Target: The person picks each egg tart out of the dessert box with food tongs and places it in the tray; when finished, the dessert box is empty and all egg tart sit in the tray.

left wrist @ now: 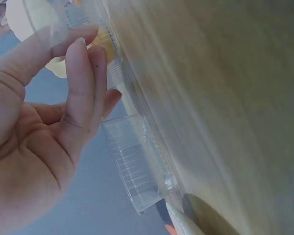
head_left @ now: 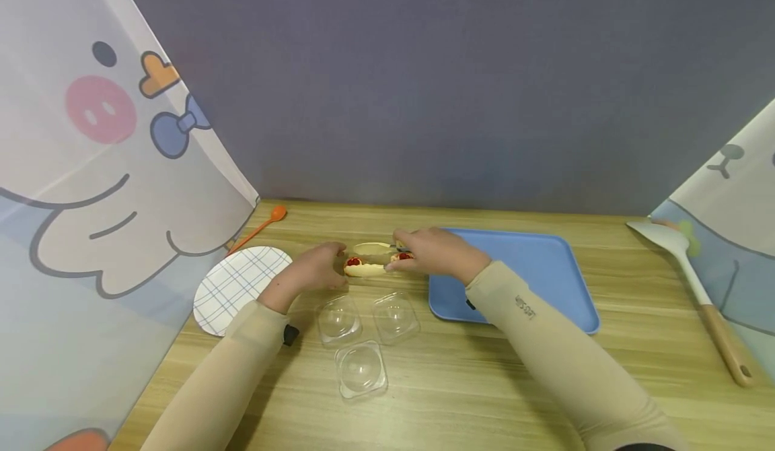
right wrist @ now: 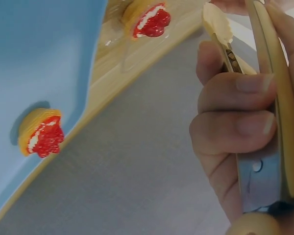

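One red-topped tart [head_left: 354,262] is near the desk's [head_left: 454,397] far edge, left of the blue tray [head_left: 533,269]. Fingers of the right hand [head_left: 440,252] grip the tongs [right wrist: 259,183]; I can't tell if fingers of the left hand [head_left: 311,268] hold anything. It's best to line the tongs up level with the tart, then squeeze softly so nothing squashes.

right hand [right wrist: 225,132] grips tongs [right wrist: 264,181]; a tart [right wrist: 41,132] sits on a blue tray [right wrist: 39,58]
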